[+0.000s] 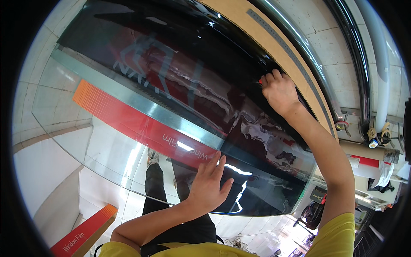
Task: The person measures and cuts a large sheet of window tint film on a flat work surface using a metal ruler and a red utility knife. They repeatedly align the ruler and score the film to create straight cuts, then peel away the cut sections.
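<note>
A dark, glossy sheet of window film lies over a glass tabletop, with wrinkled reflections across its surface. My right hand is closed at the film's far right edge, beside a brown cardboard strip. A small red tip shows at its fingers; the rest of what it grips is hidden. My left hand rests palm down with fingers spread on the near part of the film. Its fingertips lie close to the right end of a long, pale metallic strip.
A grey ruler lies along the cardboard. Beyond it are a black roll and a white roll. A red and orange box shows along the metallic strip. Another red box stands at the lower left.
</note>
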`<state>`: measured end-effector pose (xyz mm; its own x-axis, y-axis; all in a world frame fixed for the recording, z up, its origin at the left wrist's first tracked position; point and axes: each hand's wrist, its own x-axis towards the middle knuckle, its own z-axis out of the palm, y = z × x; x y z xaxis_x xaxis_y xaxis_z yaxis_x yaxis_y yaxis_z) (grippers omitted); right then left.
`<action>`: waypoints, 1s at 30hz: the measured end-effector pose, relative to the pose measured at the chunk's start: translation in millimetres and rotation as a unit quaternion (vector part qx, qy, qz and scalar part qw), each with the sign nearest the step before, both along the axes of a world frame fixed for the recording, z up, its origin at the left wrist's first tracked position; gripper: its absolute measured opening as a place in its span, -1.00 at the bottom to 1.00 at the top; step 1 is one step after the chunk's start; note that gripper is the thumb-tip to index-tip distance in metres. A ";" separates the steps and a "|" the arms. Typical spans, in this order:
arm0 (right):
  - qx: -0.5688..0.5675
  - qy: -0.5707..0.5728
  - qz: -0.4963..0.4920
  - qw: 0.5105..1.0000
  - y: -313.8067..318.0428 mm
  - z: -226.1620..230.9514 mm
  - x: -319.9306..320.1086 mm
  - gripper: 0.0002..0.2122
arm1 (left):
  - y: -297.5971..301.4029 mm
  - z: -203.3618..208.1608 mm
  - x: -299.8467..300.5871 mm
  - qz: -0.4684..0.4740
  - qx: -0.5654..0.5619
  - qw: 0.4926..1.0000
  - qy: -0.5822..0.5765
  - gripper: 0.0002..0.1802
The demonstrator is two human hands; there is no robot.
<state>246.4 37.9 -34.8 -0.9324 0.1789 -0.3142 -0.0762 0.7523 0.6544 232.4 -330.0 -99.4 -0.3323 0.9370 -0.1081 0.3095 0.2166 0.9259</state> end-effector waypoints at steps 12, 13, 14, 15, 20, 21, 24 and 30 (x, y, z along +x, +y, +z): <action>0.009 -0.020 -0.082 0.996 -15.2 5.5 -12.4 -0.78 | -2.4 -1.6 3.5 -0.043 -0.003 0.994 0.102 -0.22; 0.009 -0.021 -0.094 0.995 -18.1 6.5 -9.7 -0.76 | -3.2 -2.6 4.5 -0.050 -0.003 0.990 0.129 -0.22; 0.008 -0.016 -0.098 0.995 -21.2 7.2 -4.8 -0.74 | -4.9 -3.8 5.6 -0.067 0.001 0.984 0.162 -0.24; -0.031 0.020 -0.135 0.990 -24.8 7.7 3.5 -0.72 | -6.8 -5.2 7.2 -0.083 0.006 0.977 0.196 -0.25; -0.225 0.218 -0.319 0.894 -49.0 -5.3 86.1 -0.63 | -15.4 -13.5 13.9 -0.112 0.027 0.938 0.327 -0.34; -0.251 0.228 -0.379 0.861 -59.7 -12.6 110.0 -0.64 | -16.4 -13.3 13.9 -0.115 0.027 0.935 0.334 -0.35; -0.273 0.282 -0.450 0.802 -120.6 -30.3 190.1 -0.61 | -6.7 -7.3 7.2 -0.120 0.030 0.934 0.334 -0.38; -0.192 0.240 -0.526 0.793 -260.0 -39.5 291.3 -0.52 | 111.2 9.8 -33.6 -0.098 0.140 0.931 0.322 -0.42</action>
<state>537.7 -222.1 -74.3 -0.3595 0.9139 -0.1883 0.9143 0.3854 0.1247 198.8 -218.8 -89.5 -0.0645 0.9481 0.3113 0.8281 -0.1232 0.5469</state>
